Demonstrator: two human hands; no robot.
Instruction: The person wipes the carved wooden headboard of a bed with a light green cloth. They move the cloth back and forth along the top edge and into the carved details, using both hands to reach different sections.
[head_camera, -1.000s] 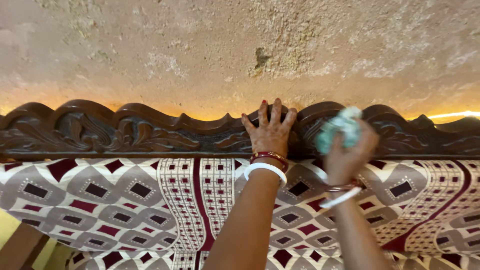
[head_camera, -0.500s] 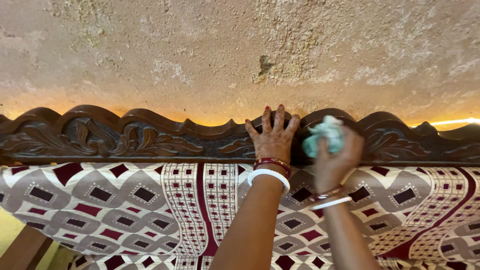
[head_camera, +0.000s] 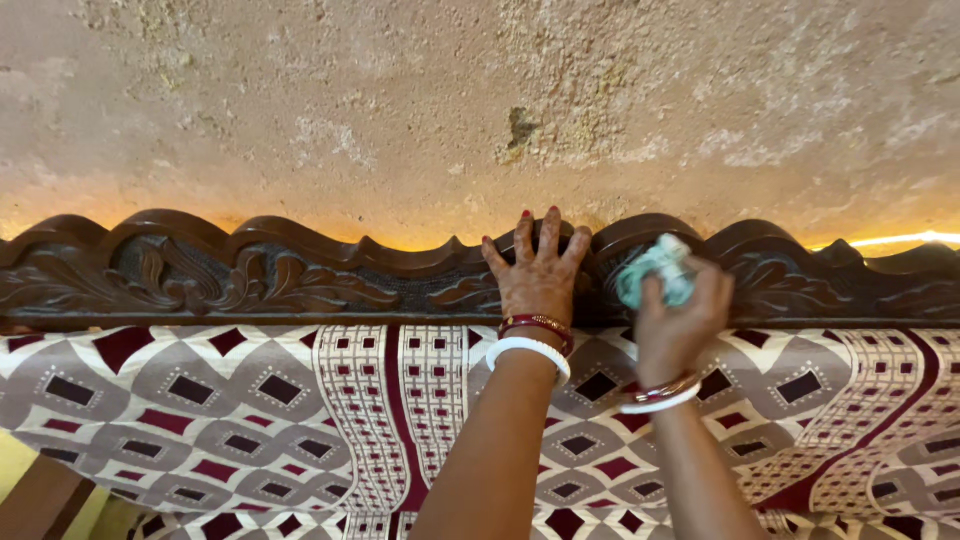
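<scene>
the left hand (head_camera: 537, 272) lies flat with fingers spread against the carved dark wooden headboard (head_camera: 250, 275), fingertips reaching up over its wavy top edge toward twelve o'clock. red and white bangles (head_camera: 532, 340) circle that wrist. just beside it, at three o'clock, the right hand (head_camera: 680, 318) is closed around a crumpled pale green cloth (head_camera: 657, 270), fingers pinching the wad and holding it against the carving near the top of the headboard; the two hands are near but apart. bangles sit on the right wrist too. below the wood, from six to nine o'clock, a patterned fabric (head_camera: 250, 400) in cream, grey and maroon covers the padded part. above, at twelve o'clock, a rough mottled wall (head_camera: 400, 100).
</scene>
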